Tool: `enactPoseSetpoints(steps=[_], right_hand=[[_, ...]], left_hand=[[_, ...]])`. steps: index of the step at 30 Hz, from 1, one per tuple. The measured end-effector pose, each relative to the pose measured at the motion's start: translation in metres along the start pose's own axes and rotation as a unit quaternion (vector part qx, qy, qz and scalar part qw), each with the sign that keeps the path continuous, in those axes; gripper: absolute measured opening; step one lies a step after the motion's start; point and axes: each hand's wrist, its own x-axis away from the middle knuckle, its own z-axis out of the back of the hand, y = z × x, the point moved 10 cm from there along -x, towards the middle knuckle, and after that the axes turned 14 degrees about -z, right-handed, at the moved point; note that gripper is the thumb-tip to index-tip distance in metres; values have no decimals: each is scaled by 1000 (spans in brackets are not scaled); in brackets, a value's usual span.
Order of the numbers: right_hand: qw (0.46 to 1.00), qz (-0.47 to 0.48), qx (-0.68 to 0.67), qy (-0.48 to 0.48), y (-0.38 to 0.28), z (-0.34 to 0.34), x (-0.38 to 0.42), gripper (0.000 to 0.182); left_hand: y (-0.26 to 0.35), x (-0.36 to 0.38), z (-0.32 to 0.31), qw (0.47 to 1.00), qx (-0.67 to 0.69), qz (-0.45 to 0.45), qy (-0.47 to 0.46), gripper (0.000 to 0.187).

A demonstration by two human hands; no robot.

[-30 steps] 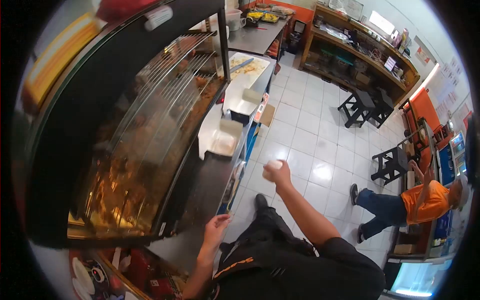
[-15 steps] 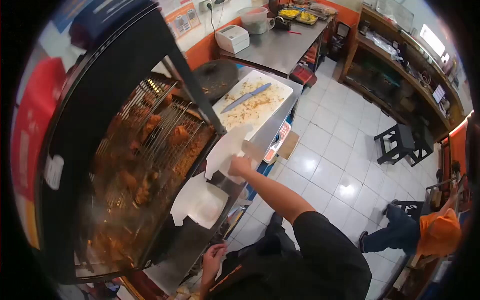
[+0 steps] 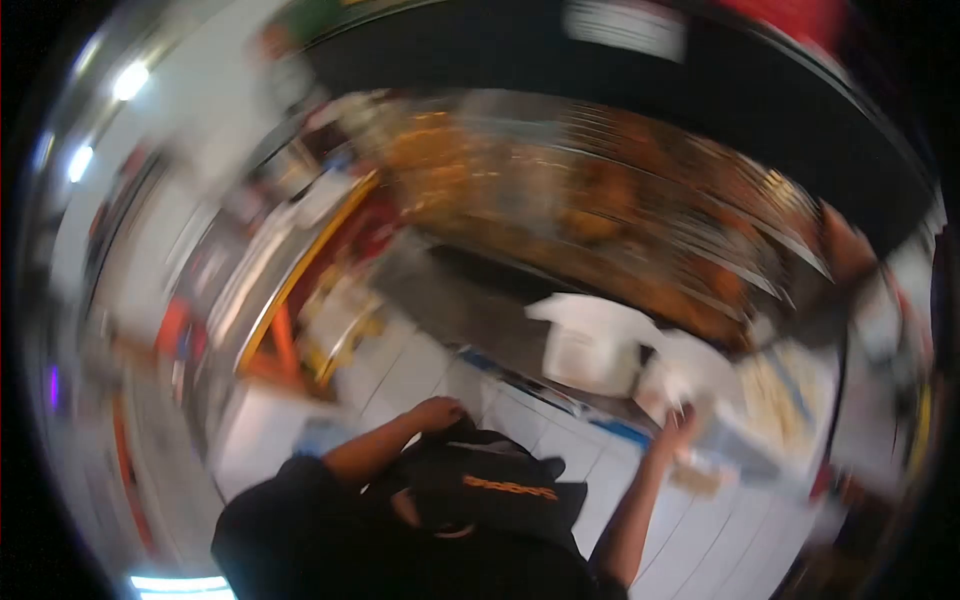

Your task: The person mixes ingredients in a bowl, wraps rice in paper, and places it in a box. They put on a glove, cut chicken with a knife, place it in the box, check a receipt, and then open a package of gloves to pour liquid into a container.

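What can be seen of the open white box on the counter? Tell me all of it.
The white box looks like thin card or foam, though heavy motion blur hides detail. It lies open on the dark counter in front of the glass food display, lid flap spread, more white sheets beside it. The right hand reaches up just below those sheets; contact cannot be told.

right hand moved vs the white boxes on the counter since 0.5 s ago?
Cannot tell: the frame is motion-blurred. The right hand reaches beside the white boxes, much as before.
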Motion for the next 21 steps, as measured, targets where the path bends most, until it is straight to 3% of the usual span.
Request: enactPoseSetpoints(steps=[2,3,5,7,9,11,12,13,14,15,16,17,18,19,20,21], right_hand=[[997,7,-70,-13,9,1,14,24],[996,-25,62,-57,26,3,20,23],[995,-4,60,-83,21,-25,55,31],[988,-7,83,-133,21,-62,88,35],[975,-23,100,-199,7,-103,129,36],[971,-15,108,-212,-2,-146,167,33],[970,-11,112,-216,-6,-168,186,32],[962,70,71,-253,-12,-193,201,25],[960,74,93,-254,-14,-216,220,24],[957,77,115,-254,-20,-238,242,22],[955,78,136,-253,-23,-260,267,21],[944,73,184,-265,-17,-279,284,22],[933,142,165,-288,-15,-302,306,23],[940,99,196,-260,-2,-324,321,23],[945,55,228,-228,7,-337,341,24],[947,4,233,-222,7,-355,374,24]], left_hand=[[-56,51,-15,990,45,119,56,31],[-76,82,-28,984,55,157,67,32],[-124,136,-55,964,68,235,102,31],[-173,196,-104,969,15,223,107,31],[-216,271,-148,933,83,343,79,31],[-252,323,-183,948,6,317,4,29],[-270,368,-173,912,58,384,134,26],[-321,413,-196,863,127,446,202,23],[-383,450,-218,825,83,519,208,21],[-385,507,-181,747,148,546,350,19],[-422,551,-161,730,71,562,383,19],[-453,598,-137,688,15,586,427,29],[-471,641,-117,596,129,572,549,38],[-449,674,-56,484,278,558,614,45],[-523,734,-66,518,19,575,633,52],[-549,775,-58,416,81,573,701,63]])
